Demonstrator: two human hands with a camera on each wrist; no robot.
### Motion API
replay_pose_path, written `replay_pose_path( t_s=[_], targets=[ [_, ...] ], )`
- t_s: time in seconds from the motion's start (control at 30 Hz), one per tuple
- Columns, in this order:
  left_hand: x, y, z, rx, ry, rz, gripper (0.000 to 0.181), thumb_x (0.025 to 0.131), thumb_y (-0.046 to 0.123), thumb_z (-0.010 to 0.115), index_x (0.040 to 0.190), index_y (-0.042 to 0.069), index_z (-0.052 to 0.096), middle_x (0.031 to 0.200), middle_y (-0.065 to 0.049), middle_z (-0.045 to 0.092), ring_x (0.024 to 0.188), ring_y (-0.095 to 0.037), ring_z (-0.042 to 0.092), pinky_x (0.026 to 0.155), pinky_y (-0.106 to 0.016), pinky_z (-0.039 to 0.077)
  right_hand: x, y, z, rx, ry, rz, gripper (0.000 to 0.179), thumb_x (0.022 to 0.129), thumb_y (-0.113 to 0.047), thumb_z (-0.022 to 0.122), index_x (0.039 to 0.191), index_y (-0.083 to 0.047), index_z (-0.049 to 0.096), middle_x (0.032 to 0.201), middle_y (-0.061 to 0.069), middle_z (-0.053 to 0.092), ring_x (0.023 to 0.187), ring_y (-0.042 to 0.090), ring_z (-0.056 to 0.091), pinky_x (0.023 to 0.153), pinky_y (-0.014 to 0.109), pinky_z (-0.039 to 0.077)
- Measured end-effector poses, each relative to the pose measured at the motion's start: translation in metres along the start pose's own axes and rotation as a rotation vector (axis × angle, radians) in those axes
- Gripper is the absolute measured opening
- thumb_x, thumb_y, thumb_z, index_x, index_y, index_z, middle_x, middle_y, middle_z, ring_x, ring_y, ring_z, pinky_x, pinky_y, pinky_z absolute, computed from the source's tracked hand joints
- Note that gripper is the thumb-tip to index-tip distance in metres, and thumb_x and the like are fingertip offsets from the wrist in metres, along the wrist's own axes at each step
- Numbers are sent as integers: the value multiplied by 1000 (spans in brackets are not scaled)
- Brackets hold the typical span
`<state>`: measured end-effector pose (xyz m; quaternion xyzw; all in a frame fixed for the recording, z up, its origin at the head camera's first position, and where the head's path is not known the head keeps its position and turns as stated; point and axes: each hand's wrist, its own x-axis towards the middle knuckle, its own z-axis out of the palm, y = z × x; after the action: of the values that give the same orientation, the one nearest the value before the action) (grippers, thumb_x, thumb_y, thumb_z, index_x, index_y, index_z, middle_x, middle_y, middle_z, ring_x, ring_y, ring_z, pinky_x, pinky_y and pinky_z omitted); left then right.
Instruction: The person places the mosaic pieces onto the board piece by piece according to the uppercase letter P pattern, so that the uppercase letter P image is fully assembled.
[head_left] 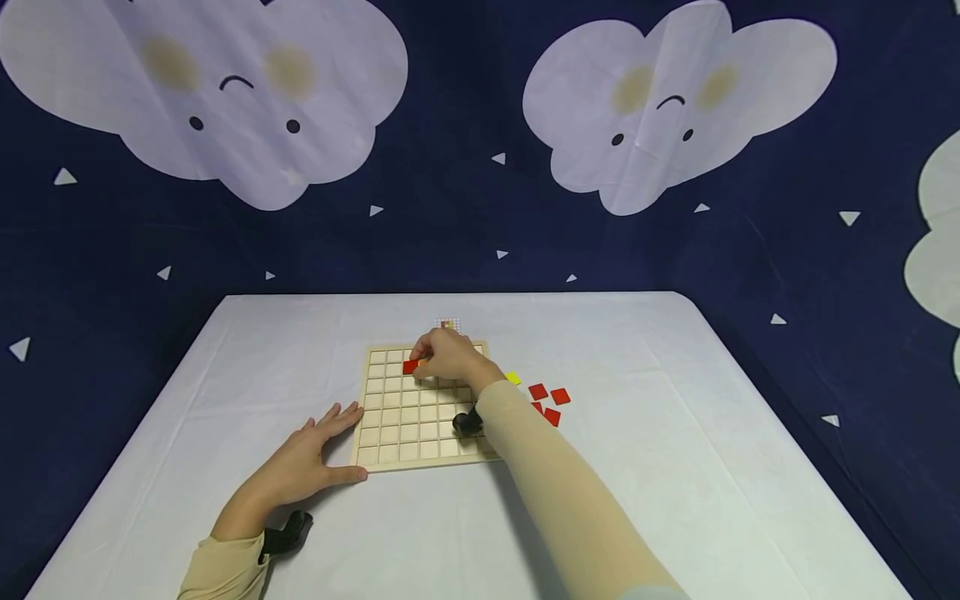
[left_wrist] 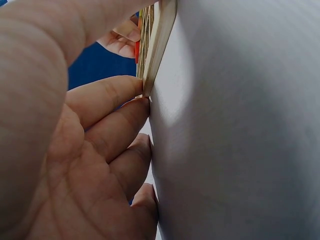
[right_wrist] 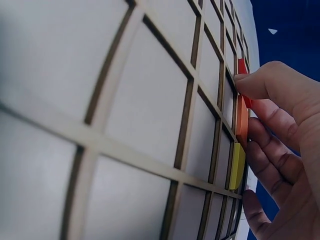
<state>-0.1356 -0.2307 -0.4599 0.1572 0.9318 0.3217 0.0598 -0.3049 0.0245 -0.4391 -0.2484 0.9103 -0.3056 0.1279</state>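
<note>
A pale wooden grid board (head_left: 390,417) lies on the white table. My right hand (head_left: 452,357) is over its far part, with thumb and forefinger pinching a red tile (right_wrist: 242,65) at the grid. Beside that tile, an orange tile (right_wrist: 242,120) and a yellow tile (right_wrist: 237,167) sit on the board, close to the other fingers. My left hand (head_left: 303,458) lies spread at the board's near left corner. Its fingertips touch the left edge and its thumb reaches the near corner. My right hand covers part of the far rows in the head view.
Several loose red tiles (head_left: 560,396) lie right of the board, with a yellow tile (head_left: 513,377) nearer its edge. A small printed grid card (head_left: 448,323) is behind the board. Past the table hangs a dark blue cloth (head_left: 450,242) with clouds.
</note>
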Motion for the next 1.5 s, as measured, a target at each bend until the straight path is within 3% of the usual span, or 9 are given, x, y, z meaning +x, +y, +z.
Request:
replay_pose_path(
  t_s=[0.53,0.8,0.93,1.2,1.37,1.5],
  targets=[
    [1,2,0,-4,-7,1,98,79,41,95,158,3,51,168,-20,44,159,-53,30,126,-78,21,-1,0,0,-14,-1,6,22,89,-19,88,109,-17,79,110,-3,78,103,13,69,106,42,54],
    [1,3,0,-9,-9,-3,98,79,41,95,158,3,51,168,-20,44,160,-53,30,126,-78,20,-5,3,-8,69,-51,-40,22,95,-17,81,115,-12,77,116,2,78,110,17,70,103,34,58],
    [1,3,1,-5,-8,-3,98,79,41,95,158,3,51,168,-21,44,160,-52,30,126,-78,21,-8,6,-20,96,-46,-67,21,99,-15,77,118,-9,77,118,4,77,112,19,69,105,34,58],
    [0,1,1,18,0,0,99,79,42,95,158,1,51,168,-21,44,159,-53,31,126,-77,22,-18,13,-54,76,-59,-82,27,95,-11,80,122,-7,76,125,7,76,116,23,69,104,34,59],
    [0,1,1,13,5,15,99,79,42,95,157,0,51,167,-22,44,158,-54,31,126,-78,22,-31,30,-76,84,-66,-68,26,93,-12,82,118,-7,76,118,5,77,110,21,71,98,34,61],
    [0,1,1,15,8,22,99,79,43,94,157,0,51,167,-22,45,158,-54,31,125,-79,22,-46,47,-96,81,-52,-42,30,92,-12,83,120,-3,75,119,11,78,109,23,72,98,37,60]
  ],
)
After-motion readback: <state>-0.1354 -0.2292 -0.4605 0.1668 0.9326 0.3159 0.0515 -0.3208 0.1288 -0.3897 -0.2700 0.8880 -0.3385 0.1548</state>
